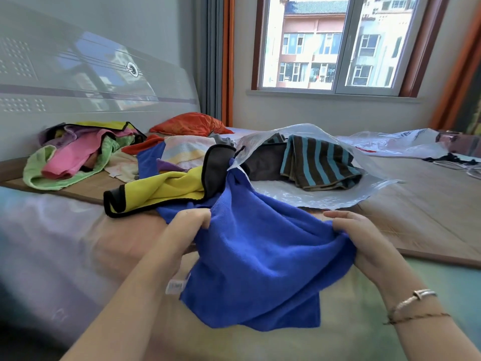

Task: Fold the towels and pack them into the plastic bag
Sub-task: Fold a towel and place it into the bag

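Landmark = blue towel (260, 256), held up over the bed (78, 243) right in front of you.

Far left & behind it: loose pile (78, 152) of green/pink towels by the headboard, unfolded. Nearer, just left-behind the blue towel: yellow towel (161, 190) w/ black trim, touching its far end.

Your left hand (187, 225) grips the blue towel's left edge, fingers curled round the cloth. White label (175, 285) hangs at the low left corner.

The towel sags & bunches in the middle, far end trailing toward the bag, so prob. not spread yet. To fold clean: find two true corners, not mid-edge bunches; pull the top edge taut btw both hands; lift so the far end clears the yellow towel; then lay flat on the bed & halve it.

Your right hand (356, 235) pinches the right edge, fingers closed on a gathered fold.

Behind-right of the blue towel: bag (312, 196), mouth open toward you, striped towel (317, 162) + a dark one already inside. Room left in front of those, I'd judge.
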